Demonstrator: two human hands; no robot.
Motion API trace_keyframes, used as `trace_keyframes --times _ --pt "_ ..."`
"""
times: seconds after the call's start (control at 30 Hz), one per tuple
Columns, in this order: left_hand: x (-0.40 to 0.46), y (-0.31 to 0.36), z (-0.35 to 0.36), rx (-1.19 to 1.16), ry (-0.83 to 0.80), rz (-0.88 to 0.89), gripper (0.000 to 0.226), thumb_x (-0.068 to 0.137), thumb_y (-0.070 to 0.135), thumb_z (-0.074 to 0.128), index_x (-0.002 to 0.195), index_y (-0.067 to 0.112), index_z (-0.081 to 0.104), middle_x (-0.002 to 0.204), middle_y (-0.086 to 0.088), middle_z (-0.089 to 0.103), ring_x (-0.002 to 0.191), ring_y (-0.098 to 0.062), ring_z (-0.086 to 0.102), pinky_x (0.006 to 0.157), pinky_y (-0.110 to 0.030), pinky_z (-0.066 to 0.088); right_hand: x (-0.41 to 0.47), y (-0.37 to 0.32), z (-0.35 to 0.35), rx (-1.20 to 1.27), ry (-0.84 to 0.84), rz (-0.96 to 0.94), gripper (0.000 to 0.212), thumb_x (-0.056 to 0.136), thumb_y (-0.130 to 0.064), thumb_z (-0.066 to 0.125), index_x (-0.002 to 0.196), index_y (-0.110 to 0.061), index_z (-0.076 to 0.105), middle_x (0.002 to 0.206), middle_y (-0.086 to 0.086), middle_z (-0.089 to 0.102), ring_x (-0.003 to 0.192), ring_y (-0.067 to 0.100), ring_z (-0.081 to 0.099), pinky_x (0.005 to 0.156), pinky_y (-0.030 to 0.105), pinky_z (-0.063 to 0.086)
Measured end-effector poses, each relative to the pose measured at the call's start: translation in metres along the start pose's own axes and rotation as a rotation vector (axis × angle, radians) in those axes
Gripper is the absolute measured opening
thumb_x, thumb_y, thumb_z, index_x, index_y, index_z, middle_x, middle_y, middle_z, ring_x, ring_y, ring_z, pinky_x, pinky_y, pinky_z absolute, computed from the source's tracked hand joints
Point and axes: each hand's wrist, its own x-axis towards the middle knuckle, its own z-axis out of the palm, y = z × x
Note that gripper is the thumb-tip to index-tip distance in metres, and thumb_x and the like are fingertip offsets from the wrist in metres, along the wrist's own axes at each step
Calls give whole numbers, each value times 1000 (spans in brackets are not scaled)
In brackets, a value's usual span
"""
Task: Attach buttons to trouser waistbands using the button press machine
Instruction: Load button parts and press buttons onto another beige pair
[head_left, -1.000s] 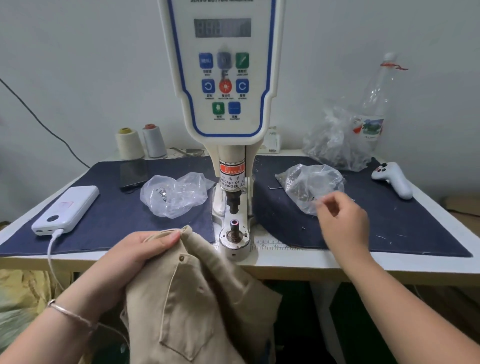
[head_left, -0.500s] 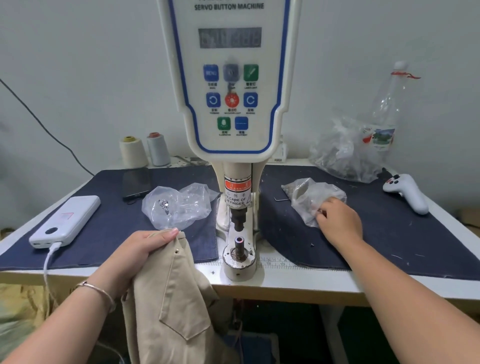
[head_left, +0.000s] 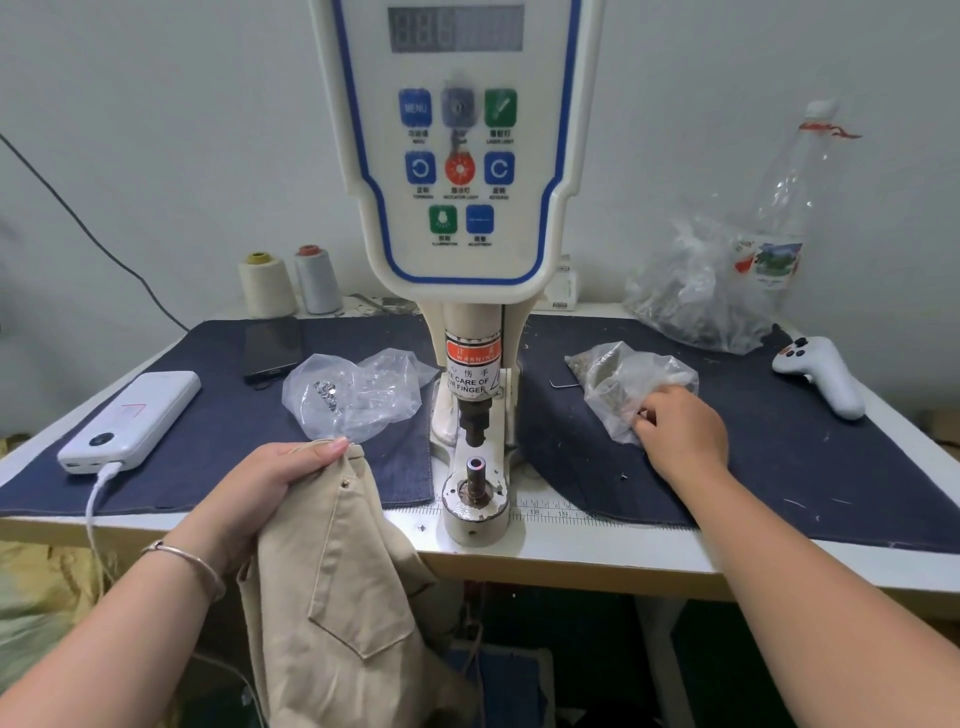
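left hand (head_left: 270, 475) grips trousers (head_left: 337, 582) (thumb on top) | right hand (head_left: 680, 436) curled in bag (head_left: 623, 384)

Plain white wall (head_left: 156, 156) behind, evenly lit, no hard shadows. Dark cable (head_left: 93, 234) runs diagonally down it at 9 o'clock. White-topped work table (head_left: 571, 551) with pale wood edge spans the view; dark denim mats (head_left: 208, 441) cover most of the top. Below, at 6 o'clock, dim space and a white table leg (head_left: 660, 654).
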Motion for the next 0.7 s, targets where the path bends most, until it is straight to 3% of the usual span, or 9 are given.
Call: trace_keyframes --times 0.13,0.27,0.5,0.63,0.7 --pt "-1 2 2 4 20 -10 72 54 59 81 95 0 76 97 -21 75 83 -30 71 85 -40 53 0 -1 -1 -23 4 -18 21 94 -19 53 88 -10 71 107 6 66 81 31 57 65 30 30" --pt "-4 4 3 -5 26 -7 70 54 59 82 93 1 77 98 -21 75 85 -30 71 90 -43 52 -2 -1 -1 -11 16 -1 16 94 -20 54 92 -9 65 107 9 66 87 34 59 68 31 30" --pt "-5 5 5 -10 21 2 43 68 51 77 83 11 81 92 -14 76 82 -25 72 89 -41 52 3 0 1 -83 -83 -77 18 96 -20 48 92 -13 64 110 5 64 89 28 58 72 31 31" --pt "-4 5 3 -21 16 -9 43 68 50 77 84 10 80 92 -15 76 83 -26 72 87 -40 52 3 0 1 -81 -93 -106 17 94 -18 46 93 -15 63 110 4 64 89 27 59 72 32 33" --pt "-3 4 2 -27 11 -9 54 63 53 80 87 5 79 92 -16 75 82 -27 71 87 -41 51 1 0 1 -85 -75 -99 18 94 -18 46 97 -15 64 110 4 64 90 28 60 72 32 33"
